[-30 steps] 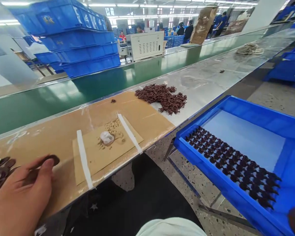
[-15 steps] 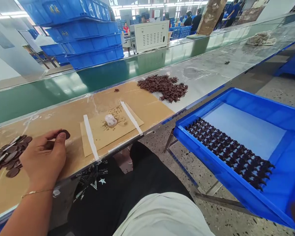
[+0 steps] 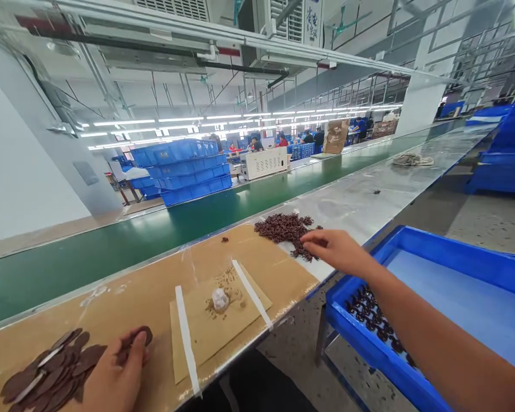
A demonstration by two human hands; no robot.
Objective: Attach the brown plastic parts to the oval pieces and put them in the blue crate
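Left grip clamped on dark disc, disc pile beside it. Right grip at brown heap, apart or together cannot tell; blue tray to its right.

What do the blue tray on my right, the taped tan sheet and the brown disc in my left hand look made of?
The blue tray is probably plastic: glossy, with smooth, evenly coloured walls. The tan sheet is likely cardboard, from its dull, papery surface. The brown disc looks matte and dark, perhaps leather or rubber; unclear.
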